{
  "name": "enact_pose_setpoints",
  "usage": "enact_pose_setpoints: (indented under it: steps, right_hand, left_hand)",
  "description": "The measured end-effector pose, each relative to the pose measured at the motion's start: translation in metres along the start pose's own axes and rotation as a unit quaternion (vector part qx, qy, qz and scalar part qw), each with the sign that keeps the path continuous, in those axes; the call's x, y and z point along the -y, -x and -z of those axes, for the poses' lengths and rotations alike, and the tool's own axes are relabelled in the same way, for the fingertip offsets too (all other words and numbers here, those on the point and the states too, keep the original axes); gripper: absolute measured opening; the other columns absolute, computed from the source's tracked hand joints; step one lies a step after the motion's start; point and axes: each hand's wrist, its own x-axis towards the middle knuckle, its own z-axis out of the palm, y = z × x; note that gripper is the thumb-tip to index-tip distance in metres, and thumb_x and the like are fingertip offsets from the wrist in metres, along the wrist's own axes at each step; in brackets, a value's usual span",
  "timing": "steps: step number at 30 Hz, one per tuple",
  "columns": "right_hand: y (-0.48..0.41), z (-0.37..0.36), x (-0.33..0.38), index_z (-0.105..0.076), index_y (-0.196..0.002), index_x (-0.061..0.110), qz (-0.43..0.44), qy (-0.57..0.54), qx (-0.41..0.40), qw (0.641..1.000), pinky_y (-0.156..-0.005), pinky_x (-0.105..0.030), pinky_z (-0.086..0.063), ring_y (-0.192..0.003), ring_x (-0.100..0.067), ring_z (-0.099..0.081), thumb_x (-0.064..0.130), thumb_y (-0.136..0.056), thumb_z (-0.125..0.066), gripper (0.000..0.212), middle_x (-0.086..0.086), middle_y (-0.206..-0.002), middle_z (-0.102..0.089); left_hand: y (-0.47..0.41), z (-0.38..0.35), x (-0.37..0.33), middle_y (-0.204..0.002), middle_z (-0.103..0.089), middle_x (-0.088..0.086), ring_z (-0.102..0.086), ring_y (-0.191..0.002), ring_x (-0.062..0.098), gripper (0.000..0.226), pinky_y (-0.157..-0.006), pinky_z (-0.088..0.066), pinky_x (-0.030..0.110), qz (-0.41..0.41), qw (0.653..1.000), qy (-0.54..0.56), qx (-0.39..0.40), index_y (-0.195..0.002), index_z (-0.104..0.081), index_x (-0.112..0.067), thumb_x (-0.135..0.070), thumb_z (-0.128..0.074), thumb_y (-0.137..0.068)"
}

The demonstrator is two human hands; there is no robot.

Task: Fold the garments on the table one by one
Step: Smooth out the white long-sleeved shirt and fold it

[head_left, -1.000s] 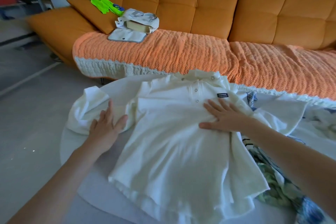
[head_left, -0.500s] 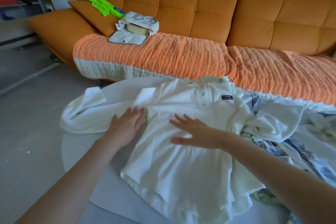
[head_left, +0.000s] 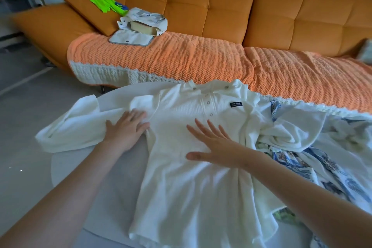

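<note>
1. The white shirt is spread front-up on the white table, pressed flat by the released left hand and right hand.
2. A patterned garment is heaped at its right.
3. Its left sleeve overhangs the table edge; bare tabletop lies beneath the left arm.

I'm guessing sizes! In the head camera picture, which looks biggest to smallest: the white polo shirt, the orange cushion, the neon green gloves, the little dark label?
1. White polo shirt, though it is nearest the camera
2. Orange cushion
3. Neon green gloves
4. Little dark label
</note>
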Motion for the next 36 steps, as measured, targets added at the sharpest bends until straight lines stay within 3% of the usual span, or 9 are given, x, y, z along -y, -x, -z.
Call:
enact_pose_setpoints:
  steps: [3, 7, 10, 13, 16, 21, 28, 33, 36]
  right_hand:
    - [-0.006, -0.016, -0.004, 0.017, -0.144, 0.044, -0.035, 0.057, 0.033, 0.997, -0.114, -0.049, 0.016, -0.139, -0.023, 0.031, 0.084, -0.069, -0.027, 0.096, 0.015, -0.151, 0.03]
    - [-0.005, -0.015, -0.004, 0.008, -0.148, 0.04, 0.01, -0.001, 0.009, 1.0, -0.114, -0.043, 0.017, -0.14, -0.015, 0.027, 0.074, -0.079, -0.033, 0.087, 0.017, -0.154, 0.021]
    - [0.001, -0.001, -0.019, -0.013, -0.149, 0.035, 0.005, -0.045, -0.102, 0.994, -0.116, -0.035, 0.004, -0.145, -0.012, 0.004, 0.058, -0.09, -0.045, 0.071, 0.013, -0.158, -0.002]
    - [0.022, 0.018, -0.042, -0.044, -0.138, 0.023, -0.084, -0.139, -0.227, 0.96, -0.106, -0.03, -0.027, -0.132, -0.017, -0.035, 0.036, -0.093, -0.055, 0.048, 0.002, -0.137, -0.046]
    - [0.046, 0.015, -0.048, -0.061, -0.119, 0.021, -0.109, -0.104, -0.24, 0.959, -0.089, -0.027, -0.034, -0.113, -0.017, -0.046, 0.028, -0.091, -0.059, 0.029, 0.003, -0.113, -0.057]
    - [0.065, -0.007, -0.033, -0.063, -0.118, 0.024, -0.099, -0.052, -0.181, 0.977, -0.108, -0.033, -0.024, -0.127, -0.015, -0.032, 0.033, -0.088, -0.061, 0.031, 0.006, -0.131, -0.051]
    - [0.118, -0.006, -0.016, -0.064, -0.1, 0.018, -0.172, -0.093, -0.256, 0.947, -0.08, -0.029, -0.043, -0.092, -0.013, -0.049, 0.038, -0.082, -0.067, 0.027, 0.004, -0.096, -0.053]
    - [0.143, -0.015, -0.01, -0.046, -0.093, 0.019, -0.244, -0.061, -0.148, 0.956, -0.058, -0.023, -0.035, -0.068, -0.007, -0.043, 0.05, -0.075, -0.07, 0.043, 0.008, -0.086, -0.046]
    - [0.15, -0.019, -0.007, -0.051, -0.093, 0.014, -0.284, -0.1, -0.153, 0.941, -0.06, -0.025, -0.04, -0.076, -0.016, -0.056, 0.036, -0.078, -0.073, 0.033, 0.002, -0.087, -0.058]
  left_hand:
    - [-0.013, -0.006, 0.009, -0.157, 0.015, -0.011, 0.013, -0.144, 0.014, 0.067, -0.11, -0.005, 0.061, 0.066, 0.996, -0.02, 0.057, -0.146, 0.008, -0.042, -0.068, -0.015, -0.089]
    - [-0.009, 0.017, -0.002, -0.157, 0.009, -0.005, 0.011, -0.144, 0.028, 0.059, -0.107, -0.006, 0.066, 0.136, 0.986, -0.028, 0.094, -0.147, -0.004, -0.04, -0.057, -0.023, -0.093]
    - [0.006, 0.027, -0.03, -0.157, -0.006, 0.006, 0.009, -0.144, 0.028, 0.051, -0.111, -0.003, 0.061, 0.099, 0.995, -0.014, -0.007, -0.147, -0.017, -0.026, -0.033, -0.028, -0.098]
    - [0.031, 0.023, -0.048, -0.146, -0.035, 0.012, -0.027, -0.137, 0.03, 0.046, -0.108, -0.027, 0.047, 0.035, 0.99, 0.053, -0.123, -0.14, -0.039, -0.018, -0.025, -0.042, -0.095]
    - [0.055, 0.016, -0.039, -0.116, -0.056, 0.019, -0.053, -0.107, 0.038, 0.028, -0.091, -0.043, 0.041, 0.105, 0.971, 0.133, -0.168, -0.115, -0.057, -0.006, -0.018, -0.05, -0.091]
    - [0.077, 0.016, -0.035, -0.081, -0.071, 0.019, -0.066, -0.065, 0.029, 0.02, -0.07, -0.055, 0.039, 0.153, 0.947, 0.282, -0.013, -0.085, -0.069, -0.004, -0.021, -0.059, -0.088]
    - [0.121, 0.025, -0.057, -0.043, -0.06, -0.001, -0.052, -0.032, 0.009, 0.029, -0.028, -0.029, 0.01, 0.217, 0.778, 0.581, 0.1, -0.079, -0.06, -0.006, -0.018, -0.042, -0.098]
    - [0.15, 0.017, -0.054, -0.042, -0.053, 0.0, -0.043, -0.03, 0.003, 0.025, -0.027, -0.021, 0.011, 0.159, 0.815, 0.536, 0.153, -0.079, -0.055, -0.002, -0.002, -0.039, -0.098]
    - [0.16, 0.014, -0.058, -0.067, -0.064, 0.009, -0.057, -0.06, 0.018, 0.021, -0.055, -0.04, 0.022, 0.125, 0.842, 0.503, 0.151, -0.079, -0.065, -0.009, -0.01, -0.052, -0.094]
